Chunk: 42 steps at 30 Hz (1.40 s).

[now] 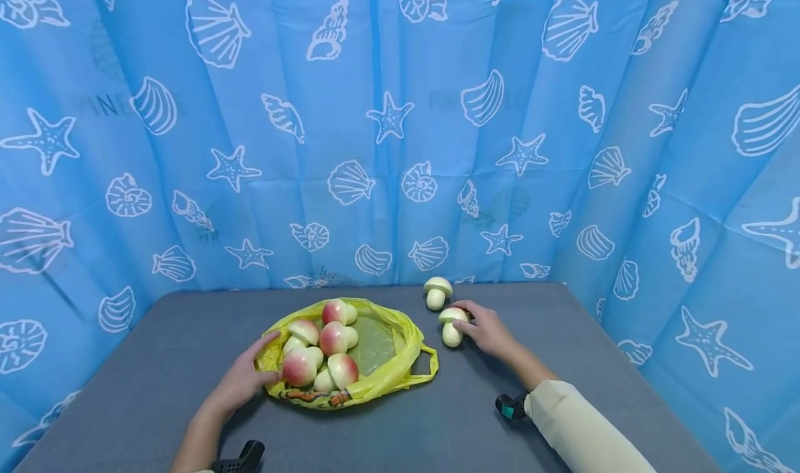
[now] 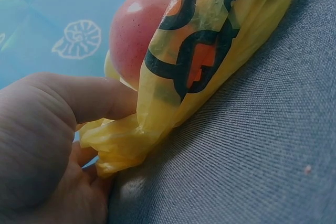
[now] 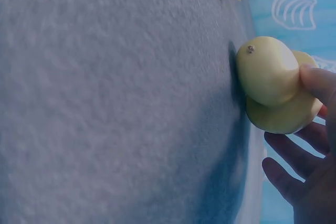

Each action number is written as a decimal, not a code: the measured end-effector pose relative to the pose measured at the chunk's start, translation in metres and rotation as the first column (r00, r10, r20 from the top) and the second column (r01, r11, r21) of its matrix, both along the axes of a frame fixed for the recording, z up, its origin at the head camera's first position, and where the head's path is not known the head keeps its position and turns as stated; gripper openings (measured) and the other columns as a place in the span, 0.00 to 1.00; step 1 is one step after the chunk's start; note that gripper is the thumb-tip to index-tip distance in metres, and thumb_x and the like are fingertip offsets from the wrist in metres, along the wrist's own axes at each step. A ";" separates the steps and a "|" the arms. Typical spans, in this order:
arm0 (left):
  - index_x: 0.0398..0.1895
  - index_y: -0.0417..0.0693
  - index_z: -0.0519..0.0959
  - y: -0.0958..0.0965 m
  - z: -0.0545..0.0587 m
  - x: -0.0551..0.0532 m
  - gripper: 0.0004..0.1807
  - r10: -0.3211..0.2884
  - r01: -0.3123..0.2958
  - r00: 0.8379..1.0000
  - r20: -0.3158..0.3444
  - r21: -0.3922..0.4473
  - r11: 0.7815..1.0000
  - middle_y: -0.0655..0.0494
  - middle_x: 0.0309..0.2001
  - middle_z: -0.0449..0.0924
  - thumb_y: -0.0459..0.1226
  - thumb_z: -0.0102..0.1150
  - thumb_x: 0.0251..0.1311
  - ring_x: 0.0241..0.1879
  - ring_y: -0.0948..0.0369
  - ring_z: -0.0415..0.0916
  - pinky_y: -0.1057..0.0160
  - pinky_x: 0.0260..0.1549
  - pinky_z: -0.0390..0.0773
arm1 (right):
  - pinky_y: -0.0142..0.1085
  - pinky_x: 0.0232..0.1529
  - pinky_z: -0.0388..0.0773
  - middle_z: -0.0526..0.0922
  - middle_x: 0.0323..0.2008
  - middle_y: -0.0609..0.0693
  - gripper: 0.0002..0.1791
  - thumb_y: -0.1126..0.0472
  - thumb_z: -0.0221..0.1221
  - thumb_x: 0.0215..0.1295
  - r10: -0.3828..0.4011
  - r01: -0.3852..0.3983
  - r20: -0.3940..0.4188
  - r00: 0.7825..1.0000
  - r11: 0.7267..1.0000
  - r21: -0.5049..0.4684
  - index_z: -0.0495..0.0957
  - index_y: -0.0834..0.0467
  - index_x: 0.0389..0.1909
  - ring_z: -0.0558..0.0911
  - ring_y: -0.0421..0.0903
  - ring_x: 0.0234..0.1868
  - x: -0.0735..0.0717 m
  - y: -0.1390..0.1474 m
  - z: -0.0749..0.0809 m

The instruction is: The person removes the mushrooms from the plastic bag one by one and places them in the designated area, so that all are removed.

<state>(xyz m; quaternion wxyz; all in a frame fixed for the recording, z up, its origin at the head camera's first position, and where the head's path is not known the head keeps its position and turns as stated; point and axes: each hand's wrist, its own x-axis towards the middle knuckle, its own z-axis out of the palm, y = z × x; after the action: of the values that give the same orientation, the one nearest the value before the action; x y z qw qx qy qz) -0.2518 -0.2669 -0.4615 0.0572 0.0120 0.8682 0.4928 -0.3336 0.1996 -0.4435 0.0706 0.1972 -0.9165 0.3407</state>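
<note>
Head view: our L hand pinches the L rim of the yellow bag, w/ red-and-cream mushrooms inside. To the bag's R, our R hand grips a pale mushroom btwn thumb & fingers, just beside a 2nd mushroom on the grey tbl.

Yellow bag, pink and cream mushrooms, blue curtain with white shells

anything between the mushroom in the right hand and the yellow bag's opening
Only the yellow bag's right rim; between that rim and the mushroom held by the right hand, bare table shows.
</note>
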 end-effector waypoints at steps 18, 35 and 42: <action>0.75 0.46 0.54 -0.004 -0.001 -0.003 0.47 0.004 -0.004 1.000 -0.013 -0.020 1.000 0.30 0.72 0.46 0.32 0.63 0.50 0.69 0.34 0.46 0.30 0.61 0.50 | 0.51 0.46 0.73 0.78 0.52 0.63 0.22 0.61 0.59 0.67 -0.203 0.200 0.062 0.977 0.978 0.053 0.72 0.67 0.59 0.78 0.59 0.50 -0.015 -0.001 0.010; 0.74 0.45 0.57 -0.005 -0.004 -0.002 0.45 0.000 0.000 1.000 -0.031 0.010 1.000 0.30 0.72 0.47 0.31 0.63 0.50 0.68 0.36 0.47 0.32 0.61 0.52 | 0.53 0.48 0.73 0.76 0.56 0.68 0.25 0.61 0.59 0.67 -0.232 0.219 0.094 0.968 0.966 0.134 0.71 0.70 0.61 0.75 0.63 0.54 -0.047 0.007 0.020; 0.74 0.46 0.58 -0.002 -0.004 -0.003 0.45 0.009 -0.010 0.999 -0.032 -0.006 1.000 0.30 0.72 0.48 0.33 0.65 0.51 0.69 0.35 0.46 0.31 0.62 0.48 | 0.53 0.52 0.73 0.72 0.60 0.68 0.25 0.63 0.59 0.67 -0.278 0.266 0.118 0.953 0.958 0.110 0.70 0.69 0.62 0.72 0.64 0.58 -0.059 0.011 0.022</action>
<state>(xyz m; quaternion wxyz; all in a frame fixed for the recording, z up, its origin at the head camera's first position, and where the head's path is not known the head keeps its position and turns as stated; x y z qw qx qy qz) -0.2546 -0.2692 -0.4654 0.0411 0.0155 0.8705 0.4903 -0.3924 0.2101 -0.4212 0.0470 0.0490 -0.9524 0.2972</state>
